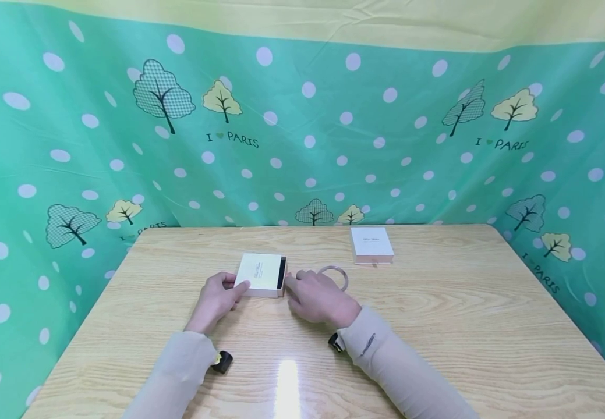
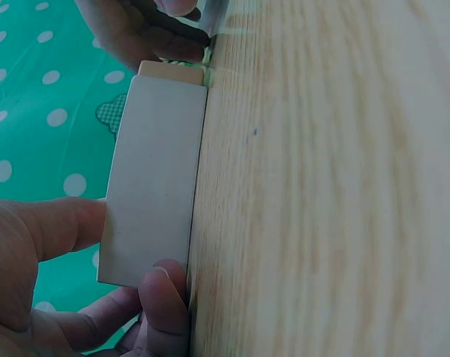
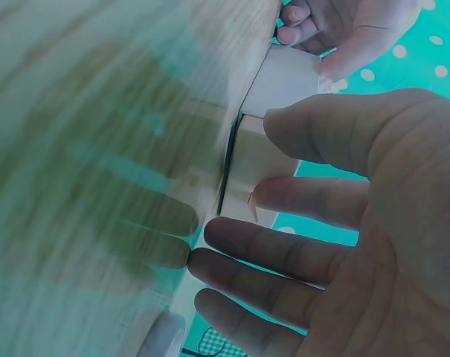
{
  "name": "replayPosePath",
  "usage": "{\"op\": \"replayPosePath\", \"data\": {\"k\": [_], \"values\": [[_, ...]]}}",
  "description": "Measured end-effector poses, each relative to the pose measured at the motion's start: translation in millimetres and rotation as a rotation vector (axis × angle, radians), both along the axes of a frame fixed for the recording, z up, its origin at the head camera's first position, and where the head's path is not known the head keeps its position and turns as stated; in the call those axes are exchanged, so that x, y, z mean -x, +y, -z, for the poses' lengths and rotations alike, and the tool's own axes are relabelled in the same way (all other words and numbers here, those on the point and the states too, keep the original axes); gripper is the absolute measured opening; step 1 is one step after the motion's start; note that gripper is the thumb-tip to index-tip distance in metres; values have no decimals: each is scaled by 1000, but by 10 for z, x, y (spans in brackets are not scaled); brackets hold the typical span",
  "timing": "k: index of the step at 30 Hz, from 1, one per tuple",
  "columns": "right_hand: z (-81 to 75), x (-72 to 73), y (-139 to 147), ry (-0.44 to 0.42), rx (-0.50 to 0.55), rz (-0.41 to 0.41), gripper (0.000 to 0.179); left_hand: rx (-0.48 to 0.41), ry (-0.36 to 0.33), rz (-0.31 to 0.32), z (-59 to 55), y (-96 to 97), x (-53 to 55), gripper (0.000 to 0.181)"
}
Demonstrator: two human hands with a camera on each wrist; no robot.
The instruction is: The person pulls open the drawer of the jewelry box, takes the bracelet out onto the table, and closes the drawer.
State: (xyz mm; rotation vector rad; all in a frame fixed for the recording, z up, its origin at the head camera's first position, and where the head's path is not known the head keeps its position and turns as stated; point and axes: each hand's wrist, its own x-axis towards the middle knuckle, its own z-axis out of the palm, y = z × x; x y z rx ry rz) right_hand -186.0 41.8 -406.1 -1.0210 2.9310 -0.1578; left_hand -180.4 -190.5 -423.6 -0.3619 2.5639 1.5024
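Observation:
A white drawer box point(image 1: 258, 272) with small lettering lies on the table, its inner drawer point(image 1: 282, 285) slid out slightly at the right end so a dark strip shows. My left hand point(image 1: 218, 298) grips the outer sleeve point(image 2: 155, 182) at its left end, thumb on top and other fingers around the side. At the drawer end is my right hand point(image 1: 317, 297). In the right wrist view its fingers are fairly straight, with the index fingertip against the drawer front beside a small pull tab point(image 3: 253, 208). The thumb tip lies at the drawer's edge.
Just behind the right hand, a grey ring like a bangle point(image 1: 342, 276) lies on the wooden table point(image 1: 438, 326). A second white box point(image 1: 372, 243), closed, stands near the back edge. A green dotted curtain point(image 1: 307, 116) hangs behind and along both sides.

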Motion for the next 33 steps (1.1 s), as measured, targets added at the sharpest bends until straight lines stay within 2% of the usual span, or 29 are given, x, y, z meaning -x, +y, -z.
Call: {"op": "replayPosePath", "data": {"k": [21,33], "values": [[39,-36,-43,19,-19,-12,30,-4,8,4,1,-6,-3,42],[5,-64,-62,25,-21,-28,28,3,6,6,2,-10,0,43]]}}
